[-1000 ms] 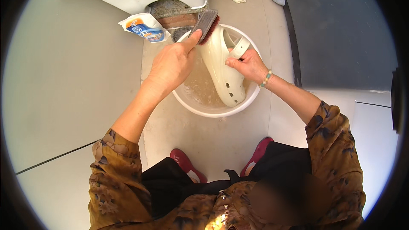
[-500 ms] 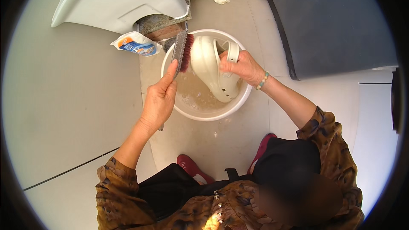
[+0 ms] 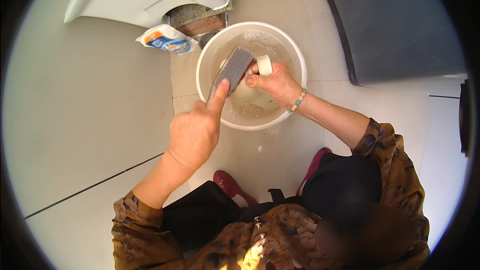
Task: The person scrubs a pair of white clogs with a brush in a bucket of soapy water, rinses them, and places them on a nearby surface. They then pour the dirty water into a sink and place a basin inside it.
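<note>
And here's a white, orange and blue pouch (image 3: pixel 167 41) beside the white basin (image 3: pixel 250 126), a reddish brick (image 3: pixel 204 25) near it; the scrubbing brush (image 3: pixel 235 66), gripped in the left hand's (image 3: pixel 194 134) fingers, cuts across the cream clog (image 3: pixel 254 98), low in the basin's cloudy water, pale, partly hidden, strap upright, the right hand's (image 3: pixel 280 85) fingers curled round it

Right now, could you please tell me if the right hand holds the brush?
No, the left hand grips the brush, and the right hand holds the pale shoe.
</note>
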`<action>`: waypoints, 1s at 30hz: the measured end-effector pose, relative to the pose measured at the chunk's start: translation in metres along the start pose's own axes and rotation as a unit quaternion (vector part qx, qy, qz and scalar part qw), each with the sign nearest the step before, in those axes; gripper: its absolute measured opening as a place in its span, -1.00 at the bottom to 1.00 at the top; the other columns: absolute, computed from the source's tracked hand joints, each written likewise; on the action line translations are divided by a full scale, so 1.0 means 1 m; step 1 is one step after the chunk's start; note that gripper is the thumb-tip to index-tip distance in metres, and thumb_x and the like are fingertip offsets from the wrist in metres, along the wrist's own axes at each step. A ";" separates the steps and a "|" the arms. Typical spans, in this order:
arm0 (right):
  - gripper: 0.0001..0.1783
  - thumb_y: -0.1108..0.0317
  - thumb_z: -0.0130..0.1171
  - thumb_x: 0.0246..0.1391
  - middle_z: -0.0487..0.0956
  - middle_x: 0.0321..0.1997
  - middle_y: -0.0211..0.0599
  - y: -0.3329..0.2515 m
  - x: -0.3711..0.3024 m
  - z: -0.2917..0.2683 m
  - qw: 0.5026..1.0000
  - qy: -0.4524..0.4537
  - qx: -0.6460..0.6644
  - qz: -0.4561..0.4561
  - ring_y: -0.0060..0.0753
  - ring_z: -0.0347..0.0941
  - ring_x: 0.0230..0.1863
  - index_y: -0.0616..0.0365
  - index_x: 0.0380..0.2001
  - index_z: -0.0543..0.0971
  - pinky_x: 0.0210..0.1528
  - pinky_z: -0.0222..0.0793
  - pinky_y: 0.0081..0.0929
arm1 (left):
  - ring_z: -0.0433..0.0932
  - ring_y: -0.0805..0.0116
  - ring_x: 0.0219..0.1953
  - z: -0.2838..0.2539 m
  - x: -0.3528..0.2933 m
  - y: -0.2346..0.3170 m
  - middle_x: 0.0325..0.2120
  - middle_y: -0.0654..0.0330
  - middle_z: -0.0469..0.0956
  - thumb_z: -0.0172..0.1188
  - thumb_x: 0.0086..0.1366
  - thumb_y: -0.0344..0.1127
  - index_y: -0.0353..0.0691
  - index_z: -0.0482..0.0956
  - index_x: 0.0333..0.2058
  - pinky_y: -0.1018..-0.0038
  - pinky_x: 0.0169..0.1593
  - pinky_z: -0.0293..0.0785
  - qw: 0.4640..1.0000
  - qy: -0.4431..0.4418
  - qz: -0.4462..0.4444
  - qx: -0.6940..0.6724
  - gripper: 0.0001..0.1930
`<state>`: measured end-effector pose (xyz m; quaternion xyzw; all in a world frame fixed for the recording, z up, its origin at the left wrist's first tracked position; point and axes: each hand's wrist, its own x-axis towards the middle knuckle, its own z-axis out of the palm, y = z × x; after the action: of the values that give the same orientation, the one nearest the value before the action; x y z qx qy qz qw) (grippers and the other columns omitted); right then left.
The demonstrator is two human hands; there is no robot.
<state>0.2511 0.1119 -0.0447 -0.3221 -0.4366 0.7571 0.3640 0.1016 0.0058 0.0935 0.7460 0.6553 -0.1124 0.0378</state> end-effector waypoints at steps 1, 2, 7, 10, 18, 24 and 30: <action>-0.78 0.33 0.37 -0.16 0.55 -0.46 -0.49 0.004 -0.003 -0.002 1.000 0.004 -0.006 -0.015 -0.65 0.41 -0.39 0.21 -0.45 0.59 -0.30 0.32 -0.60 | 0.48 0.01 -0.62 -0.003 0.010 -0.001 -0.56 -0.05 0.50 0.01 0.16 -0.50 -0.13 0.34 0.12 0.19 -0.53 0.40 1.000 0.011 0.001 0.008 -0.51; -0.78 0.31 0.36 -0.16 0.53 -0.50 -0.52 0.008 0.002 -0.005 1.000 0.007 -0.025 -0.006 -0.68 0.36 -0.44 0.20 -0.46 0.59 -0.39 0.29 -0.61 | 0.48 0.01 -0.61 -0.005 0.019 -0.004 -0.57 -0.07 0.49 0.01 0.17 -0.50 -0.13 0.35 0.11 0.19 -0.53 0.40 1.000 0.018 0.009 -0.007 -0.52; -0.74 0.29 0.38 -0.17 0.53 -0.47 -0.54 0.009 -0.001 -0.004 1.000 -0.019 -0.006 -0.012 -0.71 0.36 -0.44 0.19 -0.41 0.59 -0.41 0.28 -0.63 | 0.47 0.00 -0.60 -0.005 0.063 -0.034 -0.62 -0.13 0.45 -0.01 0.19 -0.48 -0.11 0.36 0.11 0.19 -0.52 0.37 0.988 0.043 0.061 -0.137 -0.54; -0.72 0.30 0.37 -0.15 0.56 -0.43 -0.53 0.007 -0.002 -0.008 1.000 -0.012 0.012 -0.005 -0.69 0.39 -0.39 0.19 -0.36 0.58 -0.33 0.33 -0.63 | 0.46 -0.01 -0.62 -0.024 0.041 -0.022 -0.59 -0.15 0.46 -0.01 0.16 -0.52 -0.21 0.32 0.12 0.21 -0.52 0.38 0.989 -0.021 0.091 -0.111 -0.51; -0.73 0.30 0.36 -0.14 0.59 -0.38 -0.46 -0.003 -0.013 -0.002 0.996 -0.042 -0.064 -0.038 -0.66 0.43 -0.35 0.20 -0.36 0.59 -0.25 0.35 -0.64 | 0.50 0.04 -0.60 -0.036 0.024 0.002 -0.62 -0.07 0.49 0.00 0.10 -0.53 -0.20 0.30 0.13 0.25 -0.50 0.43 0.997 -0.050 0.063 0.010 -0.45; -0.75 0.31 0.36 -0.15 0.59 -0.41 -0.44 0.000 -0.017 -0.002 0.997 -0.040 -0.073 0.000 -0.66 0.44 -0.36 0.20 -0.39 0.61 -0.26 0.36 -0.62 | 0.52 0.02 -0.53 -0.013 0.070 -0.031 -0.58 -0.10 0.49 -0.03 0.21 -0.45 -0.17 0.37 0.10 0.26 -0.40 0.43 0.993 -0.052 0.035 -0.097 -0.57; -0.72 0.30 0.40 -0.18 0.59 -0.39 -0.46 0.002 -0.026 -0.013 0.991 -0.074 -0.111 -0.016 -0.66 0.45 -0.34 0.19 -0.37 0.61 -0.24 0.38 -0.60 | 0.49 -0.03 -0.49 -0.041 0.045 -0.033 -0.55 -0.14 0.49 -0.03 0.21 -0.48 -0.19 0.37 0.09 0.26 -0.35 0.40 0.972 -0.108 0.046 -0.206 -0.57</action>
<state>0.2745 0.0953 -0.0469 -0.2972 -0.5488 0.7195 0.3046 0.0793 0.0618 0.1265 0.7353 0.6211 -0.0530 0.2660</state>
